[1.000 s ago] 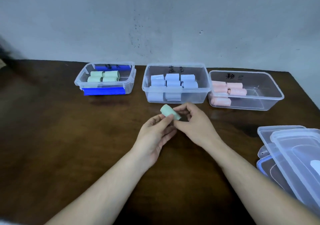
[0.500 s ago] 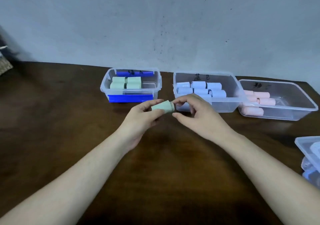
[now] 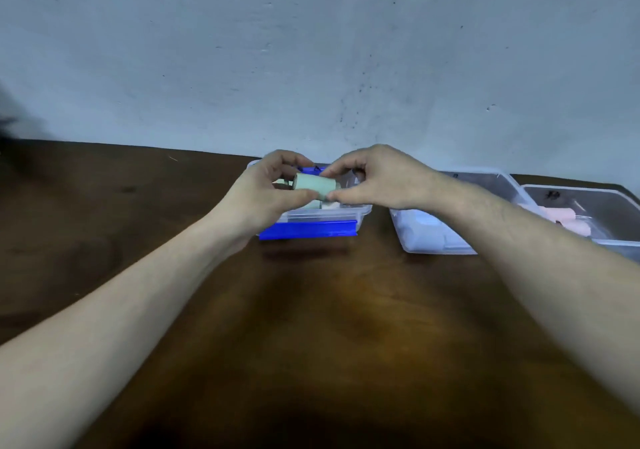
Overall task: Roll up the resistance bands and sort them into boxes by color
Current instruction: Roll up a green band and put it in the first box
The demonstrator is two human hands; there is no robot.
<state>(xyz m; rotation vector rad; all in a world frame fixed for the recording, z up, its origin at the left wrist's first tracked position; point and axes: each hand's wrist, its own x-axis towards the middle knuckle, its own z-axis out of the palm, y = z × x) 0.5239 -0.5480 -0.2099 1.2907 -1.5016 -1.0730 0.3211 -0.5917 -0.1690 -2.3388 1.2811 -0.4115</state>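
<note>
**Green roll poised over its box — sorting looked well advanced**

The pale green rolled-up resistance band (image 3: 314,185) was held in the air between both hands, directly above the clear plastic box with blue clip handles (image 3: 308,230) that stood at the far side of the dark wooden counter (image 3: 311,327). The left hand (image 3: 263,192) had its grip curled round the roll's left end, thumb underneath and fingers over the top; the right hand (image 3: 377,180) pinched the right end between thumb and forefinger. The roll looked tight and finished, so the rolling of this band was judged complete and only the drop into the box remained.

Inside that box, pale rolls could be glimpsed below the hands, though most of its contents were hidden by them. To the right, the clear plastic box of pale blue rolls (image 3: 426,237) already held several, and beyond it the clear plastic box of pink rolls (image 3: 585,220) held a few as well — both partly covered by the right forearm.

No unrolled bands showed anywhere on the visible counter. From that, the task seemed close to its end, though the counter's right edge lay out of view, so whether more bands waited there could not be told.
</note>
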